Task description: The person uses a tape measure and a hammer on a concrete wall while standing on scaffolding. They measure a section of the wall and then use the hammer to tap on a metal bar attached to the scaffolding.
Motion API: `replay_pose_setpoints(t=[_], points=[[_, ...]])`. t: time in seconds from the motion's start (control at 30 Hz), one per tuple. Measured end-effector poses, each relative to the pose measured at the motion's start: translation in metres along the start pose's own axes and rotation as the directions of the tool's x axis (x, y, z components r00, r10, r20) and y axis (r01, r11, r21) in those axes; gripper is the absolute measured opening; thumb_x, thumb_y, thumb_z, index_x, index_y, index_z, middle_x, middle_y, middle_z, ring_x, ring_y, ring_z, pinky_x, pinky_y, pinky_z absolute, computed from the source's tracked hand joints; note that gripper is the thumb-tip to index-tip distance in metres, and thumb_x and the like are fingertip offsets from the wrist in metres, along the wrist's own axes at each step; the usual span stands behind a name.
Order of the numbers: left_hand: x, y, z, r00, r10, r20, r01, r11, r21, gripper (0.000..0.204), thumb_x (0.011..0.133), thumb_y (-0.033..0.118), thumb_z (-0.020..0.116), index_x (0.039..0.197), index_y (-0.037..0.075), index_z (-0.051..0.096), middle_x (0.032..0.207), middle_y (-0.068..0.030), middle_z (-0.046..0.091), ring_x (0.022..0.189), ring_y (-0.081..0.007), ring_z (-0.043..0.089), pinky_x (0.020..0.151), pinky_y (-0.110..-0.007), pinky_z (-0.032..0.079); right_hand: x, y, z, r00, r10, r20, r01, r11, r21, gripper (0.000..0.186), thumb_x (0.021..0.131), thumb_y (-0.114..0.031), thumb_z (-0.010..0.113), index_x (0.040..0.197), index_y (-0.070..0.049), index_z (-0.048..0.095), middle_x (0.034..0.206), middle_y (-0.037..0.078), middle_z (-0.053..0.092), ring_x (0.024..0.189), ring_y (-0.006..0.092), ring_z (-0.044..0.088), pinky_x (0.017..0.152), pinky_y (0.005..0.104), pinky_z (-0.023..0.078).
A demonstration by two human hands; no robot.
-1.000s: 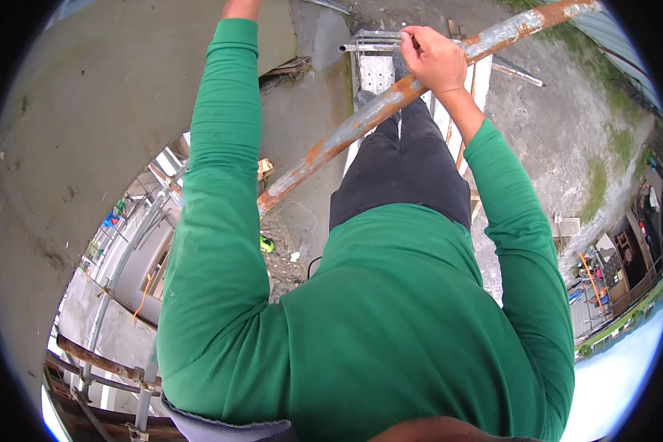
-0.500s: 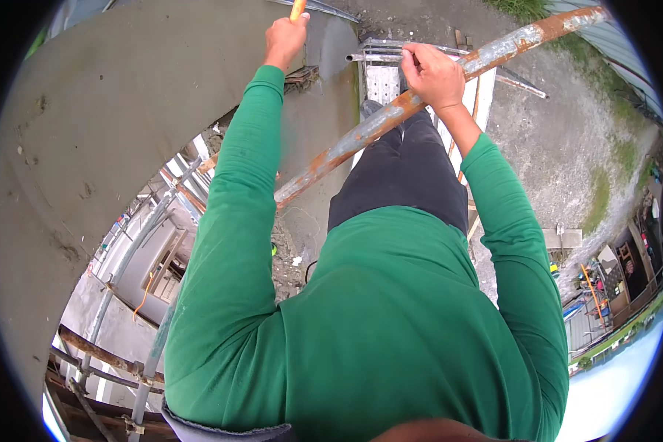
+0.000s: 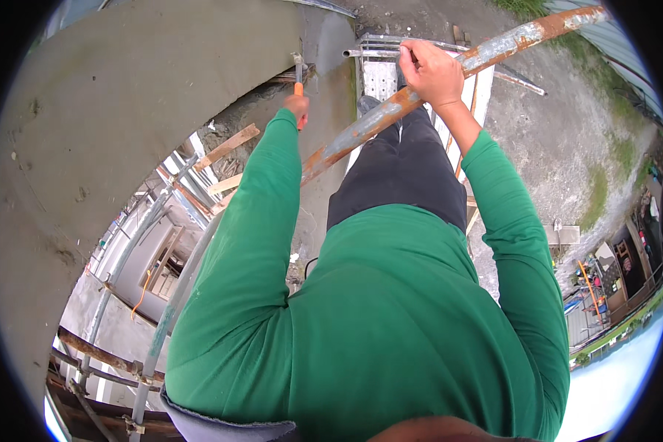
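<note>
My left hand (image 3: 297, 108) is closed round the orange grip of a hammer (image 3: 298, 88). The hammer's metal head points away from me, next to the edge of a grey concrete wall (image 3: 162, 66) and some thin wood pieces (image 3: 281, 76); whether it touches them I cannot tell. My right hand (image 3: 436, 74) is wrapped over a rusty, paint-flecked scaffold pipe (image 3: 376, 124), which slants across in front of my legs. The pipe's lower left end passes behind my left forearm.
Below my feet lies a perforated metal scaffold plank (image 3: 380, 76). Loose wood strips (image 3: 228, 147) jut out left of my left forearm. More scaffold poles (image 3: 136, 239) stand at the lower left. Gravel ground (image 3: 530, 147) lies far below on the right.
My left hand has come down toward me with the hammer, whose head now shows beside the concrete edge. My right hand stays on the pipe.
</note>
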State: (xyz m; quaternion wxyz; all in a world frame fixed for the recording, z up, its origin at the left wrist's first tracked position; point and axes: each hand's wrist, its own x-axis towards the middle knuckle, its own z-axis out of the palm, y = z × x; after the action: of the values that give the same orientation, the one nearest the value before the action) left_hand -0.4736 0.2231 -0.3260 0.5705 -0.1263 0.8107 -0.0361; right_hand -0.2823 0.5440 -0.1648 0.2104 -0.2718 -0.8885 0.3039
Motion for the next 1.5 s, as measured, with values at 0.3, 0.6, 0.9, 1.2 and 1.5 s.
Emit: replay_pose_setpoints(t=[0.3, 0.6, 0.9, 1.2, 1.5], points=[[-0.195, 0.196, -0.136, 0.425, 0.638, -0.642, -0.806, 0.589, 0.052, 0.044, 0.102, 0.043, 0.063, 0.089, 0.001, 0.059, 0.065, -0.0132, 0.062, 0.06, -0.0293, 0.066, 0.057, -0.044, 0.052, 0.0, 0.007, 0.002, 1.0, -0.007, 0.016, 0.007, 1.0, -0.017, 0.009, 0.092, -0.023, 0.07, 0.091, -0.015, 0.074, 0.082, 0.001, 0.073, 0.068, 0.0257, 0.071, 0.06, 0.0386, 0.058], [-0.176, 0.158, -0.122, 0.046, 0.425, -0.904, -0.837, 0.51, 0.198, 0.037, 0.102, 0.036, 0.063, 0.102, -0.001, 0.063, 0.083, -0.023, 0.069, 0.075, -0.0407, 0.069, 0.07, -0.051, 0.052, 0.004, 0.002, -0.003, 0.997, -0.031, 0.069, 0.033, 0.999, -0.029, 0.009, 0.092, -0.024, 0.071, 0.092, -0.015, 0.074, 0.083, 0.001, 0.073, 0.069, 0.0254, 0.072, 0.061, 0.0388, 0.058], [-0.129, 0.115, -0.016, 0.831, 0.442, -0.339, -0.504, 0.856, -0.118, 0.05, 0.098, 0.049, 0.062, 0.087, 0.001, 0.064, 0.063, -0.01, 0.063, 0.048, -0.0247, 0.062, 0.043, -0.042, 0.05, -0.002, 0.0, -0.004, 1.0, -0.016, 0.027, 0.016, 1.0, -0.005, 0.007, 0.091, -0.02, 0.07, 0.09, -0.014, 0.073, 0.079, 0.001, 0.072, 0.067, 0.0245, 0.071, 0.061, 0.0382, 0.058], [-0.308, 0.252, -0.197, -0.373, 0.411, -0.832, -0.915, -0.012, 0.403, 0.042, 0.105, 0.04, 0.063, 0.092, 0.0, 0.062, 0.069, -0.018, 0.062, 0.06, -0.0344, 0.06, 0.058, -0.045, 0.047, 0.001, 0.002, -0.005, 0.999, -0.02, 0.038, 0.021, 1.0, -0.022, 0.009, 0.092, -0.023, 0.07, 0.091, -0.015, 0.074, 0.081, 0.001, 0.072, 0.068, 0.0256, 0.071, 0.061, 0.0388, 0.058], [-0.004, -0.01, 0.018, 0.839, 0.324, -0.438, -0.283, 0.946, 0.158, 0.053, 0.102, 0.046, 0.056, 0.113, -0.004, 0.071, 0.086, -0.0224, 0.074, 0.07, -0.0367, 0.073, 0.07, -0.052, 0.059, 0.001, 0.004, -0.001, 0.997, 0.034, 0.073, -0.034, 0.999, -0.005, 0.008, 0.091, -0.022, 0.071, 0.089, -0.015, 0.074, 0.085, 0.001, 0.075, 0.071, 0.0246, 0.073, 0.063, 0.0376, 0.059]])
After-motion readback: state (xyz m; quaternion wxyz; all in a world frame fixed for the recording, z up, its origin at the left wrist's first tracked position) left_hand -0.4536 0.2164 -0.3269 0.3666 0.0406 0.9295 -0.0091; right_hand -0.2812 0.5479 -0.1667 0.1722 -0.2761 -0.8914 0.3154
